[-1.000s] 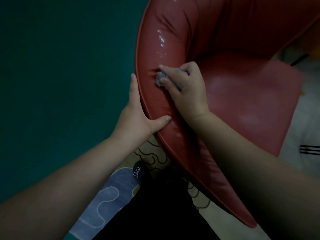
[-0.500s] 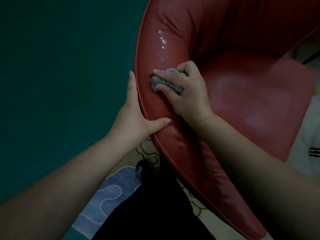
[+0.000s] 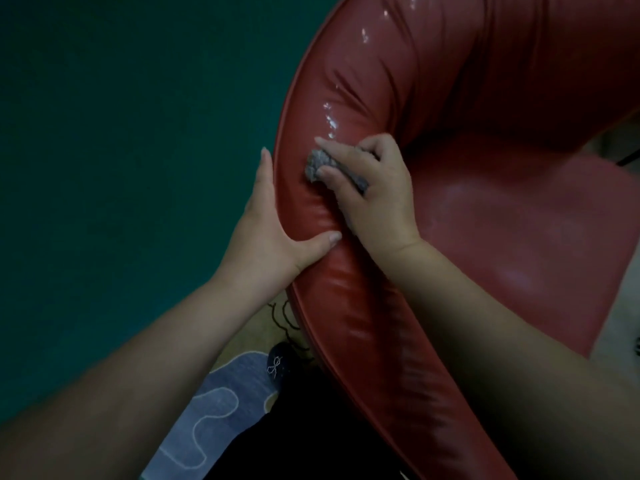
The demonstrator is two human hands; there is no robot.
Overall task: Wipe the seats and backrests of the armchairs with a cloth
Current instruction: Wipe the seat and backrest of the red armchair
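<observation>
One red armchair (image 3: 519,220), one grey cloth (image 3: 317,164) pinched in the right hand (image 3: 374,192), the left hand (image 3: 266,237) clasping the armchair's rim.

Right hand (image 3: 374,199) covers most of the cloth (image 3: 317,164); armchair (image 3: 485,98) cropped

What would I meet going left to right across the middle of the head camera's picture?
In order: dark green surface → left hand → red armchair backrest → grey cloth → right hand → armchair seat.

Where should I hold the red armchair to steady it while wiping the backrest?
The rounded top rim of the armchair, from its outer side: the roll is narrow enough to straddle, as the left hand does, thumb over the top, near the cloth in the right hand.
</observation>
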